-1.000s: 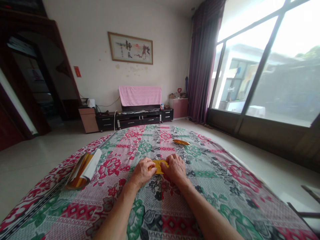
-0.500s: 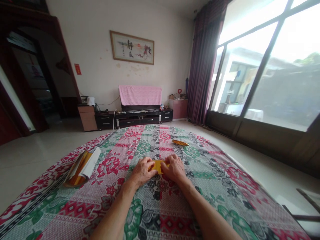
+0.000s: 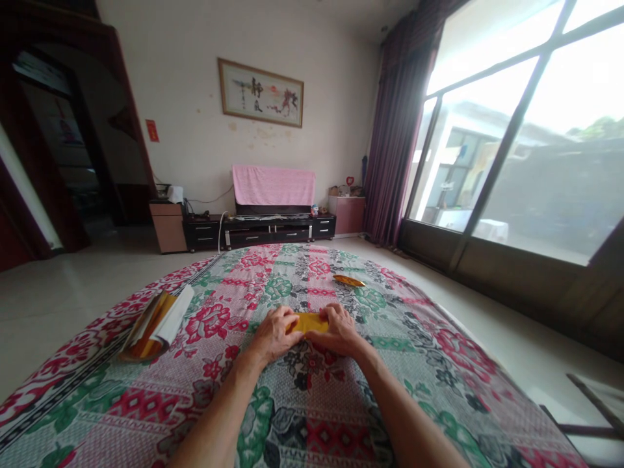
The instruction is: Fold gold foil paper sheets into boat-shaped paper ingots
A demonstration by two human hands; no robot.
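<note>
A small strip of folded golden paper [image 3: 311, 322] lies between my hands, near the middle of the flowered tablecloth. My left hand [image 3: 277, 333] grips its left end, thumb at the near edge and fingers at the far edge. At the right end my right hand [image 3: 338, 329] pinches it in the same way. Beyond my hands rests a folded golden paper piece [image 3: 349, 281], pointed at both ends and shaped like a boat. To the left lies a curled stack of gold and white paper sheets [image 3: 156, 325].
The round table wears a red, green and grey flowered tablecloth [image 3: 292, 403]. Past its far edge stands a low black cabinet [image 3: 253, 235] under a pink cloth [image 3: 273, 185]. Large windows [image 3: 531, 162] are on the right, with a dark metal frame [image 3: 592, 406] low at the right edge.
My right thumb has shifted from the middle of the golden paper down to its near edge, so more of the paper shows. The view has tilted slightly.
</note>
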